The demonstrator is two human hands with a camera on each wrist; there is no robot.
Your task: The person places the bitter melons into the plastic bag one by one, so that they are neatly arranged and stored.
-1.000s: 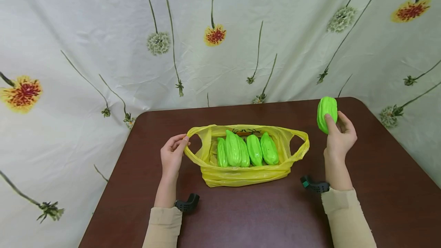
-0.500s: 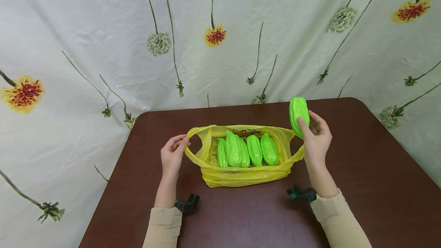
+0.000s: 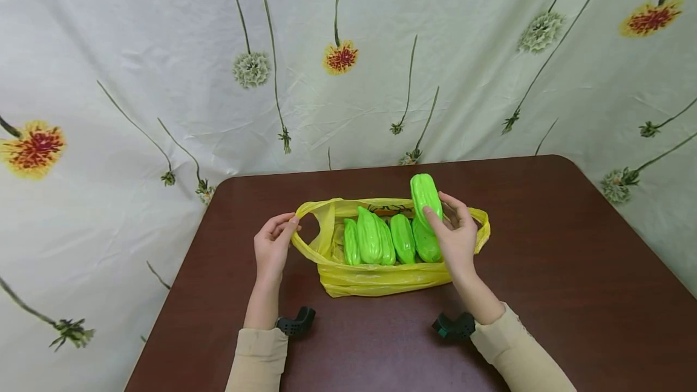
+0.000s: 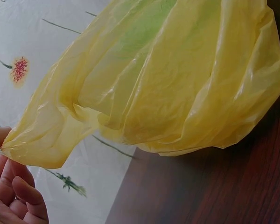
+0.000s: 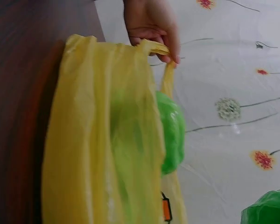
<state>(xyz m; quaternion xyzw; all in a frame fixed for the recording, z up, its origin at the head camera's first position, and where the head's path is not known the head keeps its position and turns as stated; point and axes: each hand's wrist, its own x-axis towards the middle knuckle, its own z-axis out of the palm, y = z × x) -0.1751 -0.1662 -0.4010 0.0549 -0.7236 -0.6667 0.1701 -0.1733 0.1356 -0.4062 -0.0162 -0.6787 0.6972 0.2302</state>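
Observation:
A yellow plastic bag [image 3: 376, 281] sits on the table, its mouth spread wide. Inside it, several bright green ridged gourds [image 3: 369, 238] stand side by side. My left hand [image 3: 273, 244] pinches the bag's left handle between thumb and fingers; the left wrist view shows the pinched corner of the bag [image 4: 177, 102] pulled outward. My right hand [image 3: 458, 239] grips another green ridged gourd [image 3: 425, 193] over the right part of the opening, overlapping the rightmost gourd in the bag. Only an end of this held gourd [image 5: 268, 209] appears in the right wrist view. The bag's right handle [image 3: 482, 228] is partly behind the right hand.
The dark brown table [image 3: 555, 247] extends on both sides of the bag and in front of it. A pale cloth with printed flowers [image 3: 359, 107] hangs behind the table. Each wrist wears a black camera band [image 3: 296, 322].
My right hand has carried the gourd leftward and lower, from the right of the bag to over its opening. The left hand has kept its place at the handle.

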